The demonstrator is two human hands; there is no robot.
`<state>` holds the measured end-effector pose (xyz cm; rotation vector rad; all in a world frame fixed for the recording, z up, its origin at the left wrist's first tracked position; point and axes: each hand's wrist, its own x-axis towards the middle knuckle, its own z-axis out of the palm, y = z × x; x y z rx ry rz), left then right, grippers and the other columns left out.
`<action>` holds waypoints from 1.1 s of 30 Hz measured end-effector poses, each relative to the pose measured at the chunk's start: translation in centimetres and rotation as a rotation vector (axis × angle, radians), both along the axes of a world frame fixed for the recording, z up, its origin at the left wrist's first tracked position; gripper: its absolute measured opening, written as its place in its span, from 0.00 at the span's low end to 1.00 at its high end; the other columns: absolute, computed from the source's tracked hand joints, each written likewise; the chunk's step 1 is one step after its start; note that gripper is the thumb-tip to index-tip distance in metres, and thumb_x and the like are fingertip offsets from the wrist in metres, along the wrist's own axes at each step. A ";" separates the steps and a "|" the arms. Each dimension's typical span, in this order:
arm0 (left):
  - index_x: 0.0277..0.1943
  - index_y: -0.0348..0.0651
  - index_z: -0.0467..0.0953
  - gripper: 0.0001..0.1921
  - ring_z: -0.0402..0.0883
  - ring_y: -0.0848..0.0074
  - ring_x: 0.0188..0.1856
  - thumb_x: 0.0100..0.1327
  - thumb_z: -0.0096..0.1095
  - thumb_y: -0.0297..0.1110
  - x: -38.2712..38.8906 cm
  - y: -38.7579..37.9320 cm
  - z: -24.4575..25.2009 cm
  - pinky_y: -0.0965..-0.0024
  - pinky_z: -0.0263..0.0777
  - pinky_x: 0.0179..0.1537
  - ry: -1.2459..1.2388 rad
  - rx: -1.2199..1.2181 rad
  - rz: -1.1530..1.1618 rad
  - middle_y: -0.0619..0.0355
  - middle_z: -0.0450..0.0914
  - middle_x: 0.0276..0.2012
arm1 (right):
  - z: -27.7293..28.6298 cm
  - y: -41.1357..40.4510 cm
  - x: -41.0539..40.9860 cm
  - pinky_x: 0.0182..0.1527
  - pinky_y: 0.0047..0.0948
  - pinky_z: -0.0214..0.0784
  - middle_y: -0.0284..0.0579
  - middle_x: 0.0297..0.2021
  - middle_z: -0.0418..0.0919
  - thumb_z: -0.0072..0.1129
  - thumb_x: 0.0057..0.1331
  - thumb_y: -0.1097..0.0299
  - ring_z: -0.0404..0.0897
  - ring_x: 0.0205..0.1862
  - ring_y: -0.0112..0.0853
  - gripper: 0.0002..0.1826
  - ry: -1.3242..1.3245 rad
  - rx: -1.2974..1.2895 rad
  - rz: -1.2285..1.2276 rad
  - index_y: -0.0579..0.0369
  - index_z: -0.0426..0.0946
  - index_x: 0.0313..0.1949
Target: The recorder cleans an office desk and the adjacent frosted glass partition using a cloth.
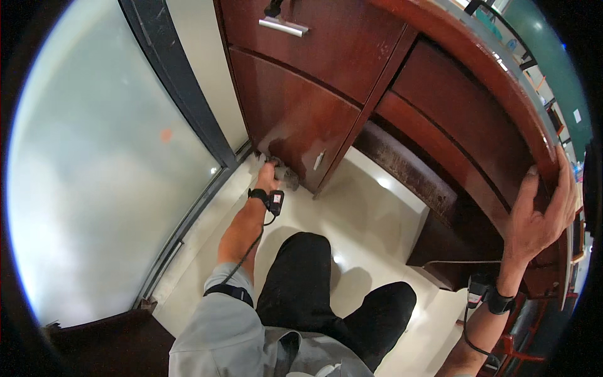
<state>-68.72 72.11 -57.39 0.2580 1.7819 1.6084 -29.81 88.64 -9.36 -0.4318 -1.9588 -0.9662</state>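
Note:
A crumpled grey cloth point(287, 177) is in my left hand point(267, 178), low down at the foot of a dark red wooden cabinet door point(292, 103). The cloth touches the door's bottom edge close to the floor, and my fingers are partly hidden by it. Wet-looking, darker patches show on the lower door near a small metal handle point(319, 160). Off to the right, my right hand point(537, 221) grips the rounded wooden edge of the desktop point(541, 136), thumb on the near side and fingers over the top.
A frosted glass panel point(108, 165) in a dark metal frame point(183, 80) stands left of the cabinet. Above the lower door is a drawer front with a silver handle point(282, 27). Pale glossy floor tiles point(367, 198) lie under the desk. A dark wooden piece point(113, 344) stands at lower left.

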 end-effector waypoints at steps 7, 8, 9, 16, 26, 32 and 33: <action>0.65 0.33 0.65 0.26 0.73 0.64 0.60 0.65 0.64 0.26 -1.6 -2.5 9.9 0.64 0.69 0.62 -0.207 0.279 0.201 0.52 0.75 0.58 | 0.4 -0.5 -1.1 0.62 0.39 0.62 0.46 0.55 0.81 0.63 0.60 0.76 0.78 0.57 0.41 0.24 0.061 -0.048 0.120 0.56 0.77 0.58; 0.61 0.35 0.67 0.20 0.75 0.65 0.57 0.68 0.59 0.26 -1.2 -2.5 12.0 0.62 0.70 0.61 -0.401 0.434 0.262 0.54 0.76 0.55 | 0.4 -0.6 -1.2 0.62 0.39 0.62 0.46 0.55 0.81 0.63 0.59 0.76 0.78 0.57 0.41 0.24 0.080 -0.059 0.122 0.55 0.77 0.58; 0.58 0.37 0.70 0.15 0.76 0.65 0.53 0.70 0.54 0.27 -0.6 -2.6 13.7 0.61 0.70 0.60 -0.598 0.587 0.313 0.55 0.77 0.53 | 0.3 -0.9 -1.1 0.62 0.39 0.62 0.46 0.55 0.81 0.63 0.59 0.75 0.78 0.57 0.40 0.25 0.100 -0.070 0.120 0.55 0.78 0.58; 0.56 0.31 0.71 0.17 0.79 0.67 0.48 0.64 0.59 0.23 4.7 -1.1 26.7 0.62 0.75 0.50 0.006 0.469 0.234 0.54 0.78 0.50 | 0.2 -2.1 -1.4 0.62 0.38 0.59 0.43 0.53 0.82 0.65 0.55 0.75 0.78 0.57 0.39 0.25 0.212 -0.170 0.169 0.55 0.80 0.54; 0.54 0.34 0.73 0.22 0.77 0.65 0.54 0.58 0.70 0.29 9.6 0.9 30.0 0.64 0.71 0.54 1.237 0.339 0.207 0.46 0.75 0.54 | 0.2 -1.9 -0.9 0.60 0.37 0.59 0.42 0.51 0.82 0.65 0.54 0.75 0.78 0.54 0.38 0.24 0.214 -0.161 0.195 0.54 0.80 0.54; 0.51 0.37 0.75 0.23 0.74 0.48 0.53 0.51 0.74 0.29 9.9 0.6 22.8 0.56 0.71 0.53 1.412 0.153 0.091 0.43 0.71 0.49 | 0.3 -1.0 -1.1 0.58 0.36 0.63 0.42 0.51 0.82 0.64 0.55 0.75 0.79 0.53 0.39 0.25 0.163 -0.091 0.201 0.53 0.80 0.55; 0.49 0.38 0.75 0.23 0.75 0.48 0.50 0.48 0.74 0.28 9.8 0.7 21.2 0.57 0.72 0.50 1.373 0.123 0.092 0.44 0.71 0.45 | 0.4 -0.9 -0.9 0.58 0.36 0.63 0.42 0.51 0.83 0.64 0.55 0.75 0.79 0.53 0.39 0.25 0.153 -0.067 0.193 0.53 0.80 0.55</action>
